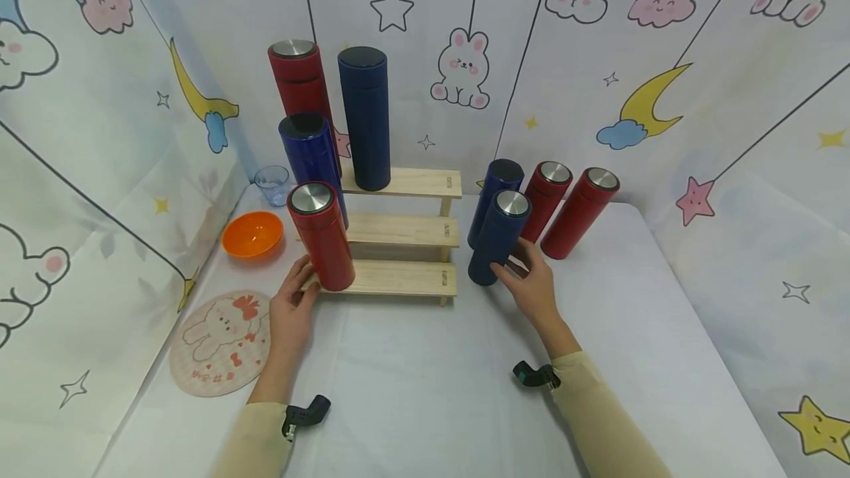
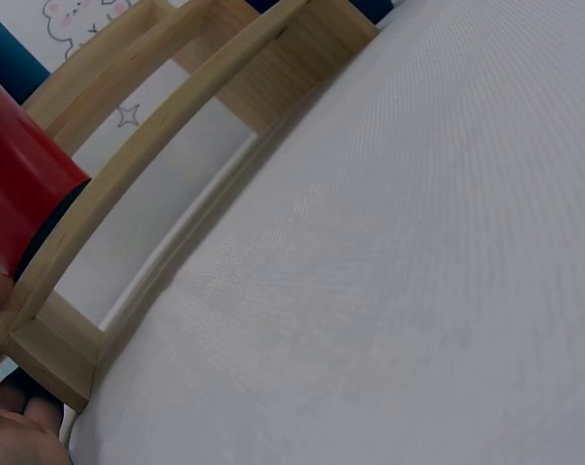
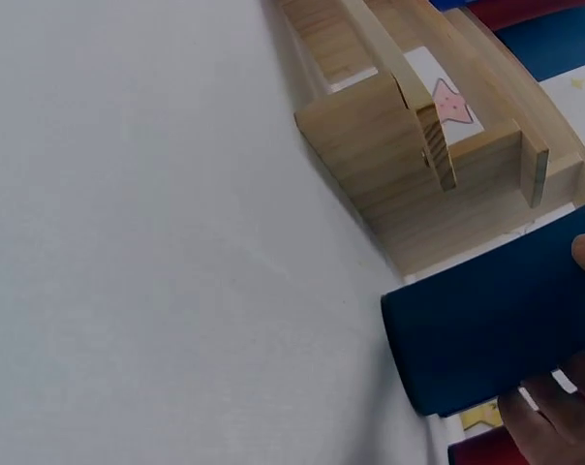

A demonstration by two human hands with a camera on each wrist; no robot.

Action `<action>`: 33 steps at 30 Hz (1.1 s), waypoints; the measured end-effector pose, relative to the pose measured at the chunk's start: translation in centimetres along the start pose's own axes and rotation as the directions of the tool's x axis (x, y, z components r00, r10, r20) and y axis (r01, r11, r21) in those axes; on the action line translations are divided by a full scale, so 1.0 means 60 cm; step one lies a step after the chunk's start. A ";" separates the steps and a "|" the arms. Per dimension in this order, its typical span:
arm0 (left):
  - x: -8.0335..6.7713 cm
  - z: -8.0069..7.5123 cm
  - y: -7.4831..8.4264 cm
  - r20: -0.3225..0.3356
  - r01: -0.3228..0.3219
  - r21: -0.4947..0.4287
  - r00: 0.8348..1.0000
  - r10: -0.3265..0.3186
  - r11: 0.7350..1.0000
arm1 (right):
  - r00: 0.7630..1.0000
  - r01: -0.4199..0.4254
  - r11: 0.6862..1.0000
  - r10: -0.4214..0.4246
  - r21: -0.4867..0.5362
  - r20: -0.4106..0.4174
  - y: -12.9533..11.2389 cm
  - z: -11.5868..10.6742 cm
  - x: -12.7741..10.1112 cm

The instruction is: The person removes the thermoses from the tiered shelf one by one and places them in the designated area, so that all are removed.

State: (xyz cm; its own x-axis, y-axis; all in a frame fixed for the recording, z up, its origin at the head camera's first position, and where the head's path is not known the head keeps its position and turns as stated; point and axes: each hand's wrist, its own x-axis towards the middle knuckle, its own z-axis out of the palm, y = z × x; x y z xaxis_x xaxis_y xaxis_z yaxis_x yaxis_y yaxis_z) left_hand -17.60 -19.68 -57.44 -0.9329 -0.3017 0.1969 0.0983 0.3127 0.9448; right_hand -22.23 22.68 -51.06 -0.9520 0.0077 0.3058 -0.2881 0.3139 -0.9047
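Observation:
My right hand (image 1: 536, 292) grips a dark blue thermos (image 1: 494, 242) low on its body, just right of a three-step wooden rack (image 1: 405, 280). In the right wrist view the thumb and fingers lie on either side of that thermos (image 3: 496, 320), whose base is close over the white cloth. With my left hand (image 1: 292, 316) I hold the left end of the rack's lowest step, thumb and fingers around the wood (image 2: 55, 358). A red thermos (image 1: 325, 242) stands on this step beside the fingers. Blue (image 1: 308, 150) and red thermoses (image 1: 299, 83) rise behind it, and another blue one (image 1: 365, 124) stands on the top step.
Behind the right hand stand a blue thermos (image 1: 488, 194) and two red ones (image 1: 546, 194) (image 1: 581, 216). On the left are an orange bowl (image 1: 252, 236), a clear glass (image 1: 274, 184) and a round bunny mat (image 1: 222, 345). Printed cloth walls (image 1: 730, 146) enclose the table.

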 end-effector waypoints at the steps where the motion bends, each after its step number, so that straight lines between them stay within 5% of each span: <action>1: 0.000 0.000 0.000 -0.001 -0.001 -0.002 1.000 0.001 1.000 | 1.000 0.008 1.000 -0.008 0.004 -0.005 0.001 -0.001 -0.003; 14: 0.001 -0.001 0.001 -0.004 -0.016 -0.040 1.000 0.015 0.999 | 0.986 0.157 0.984 -0.151 0.083 -0.078 -0.027 -0.016 -0.036; 33: -0.001 0.001 0.004 0.002 0.032 -0.008 0.999 -0.032 0.999 | 0.965 0.257 0.959 -0.260 0.119 0.014 -0.051 0.020 -0.045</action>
State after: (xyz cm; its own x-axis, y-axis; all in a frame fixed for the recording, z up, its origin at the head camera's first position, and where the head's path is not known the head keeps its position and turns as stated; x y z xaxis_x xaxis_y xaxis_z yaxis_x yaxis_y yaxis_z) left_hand -17.54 -19.54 -57.25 -0.9364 -0.3095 0.1655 0.0707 0.2954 0.9528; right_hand -18.91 20.54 -49.50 -0.8455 -0.0879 0.5267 -0.5332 0.1904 -0.8243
